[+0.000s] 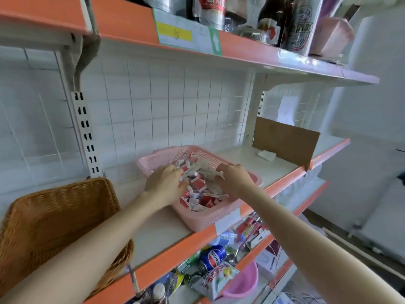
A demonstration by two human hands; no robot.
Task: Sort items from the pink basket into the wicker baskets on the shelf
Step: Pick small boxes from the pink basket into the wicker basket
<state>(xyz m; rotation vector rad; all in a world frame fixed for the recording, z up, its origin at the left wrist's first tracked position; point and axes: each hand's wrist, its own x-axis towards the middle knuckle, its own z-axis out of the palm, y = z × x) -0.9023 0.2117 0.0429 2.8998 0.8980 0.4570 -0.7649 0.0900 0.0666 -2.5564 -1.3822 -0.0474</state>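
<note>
We see both hands reaching into the pink basket [197,218], close together but not touching. The left hand [166,183] has its fingers curled down into the heap and grips a few of the small red-and-white boxes [198,185] at its fingertips. The right hand [234,178] curls its fingers round a pale bundle [205,168] held just above the heap. Motion blur keeps us from saying what the bundle is.

The boxes lie loose and jumbled, filling much of the pink basket. It stands on the middle shelf [157,229], turned at an angle, with its near corner at the orange front edge. To the left on the same shelf, well apart from it, we see a wicker basket [54,216], partly under the left forearm.

To the right, a brown cardboard divider [285,141] stands upright across the shelf, with a small white block [266,155] just in front of it. On the shelf above we see bottles and cans [213,12]. On the shelf below lie a Pepsi can [212,257], a snack packet [217,279] and a pink bowl [243,281].
</note>
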